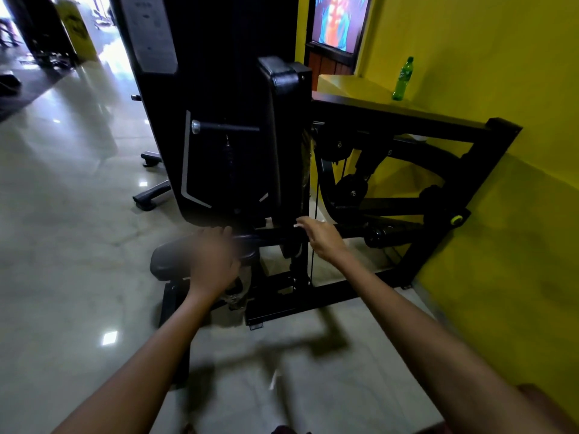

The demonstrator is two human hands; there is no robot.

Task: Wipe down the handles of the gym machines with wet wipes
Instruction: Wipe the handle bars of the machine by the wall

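A black gym machine [238, 145] stands in front of me with an upright back pad [282, 120] and a low seat pad [169, 261]. A black horizontal bar [354, 230] runs low across it, ending in a dark roller grip [385, 236]. My right hand [322, 239] reaches onto this bar beside the back pad, fingers curled, with a small white bit of wet wipe [296, 225] showing at the fingertips. My left hand [216, 261] is motion-blurred and lies palm down over the right end of the seat pad; its grip is unclear.
A yellow wall [501, 214] closes off the right side, with the machine's black frame [454, 189] against it. A green bottle [402, 79] stands on a yellow ledge behind. Glossy tiled floor [62, 245] stretches to the left. Other machine feet [150, 195] sit on the floor.
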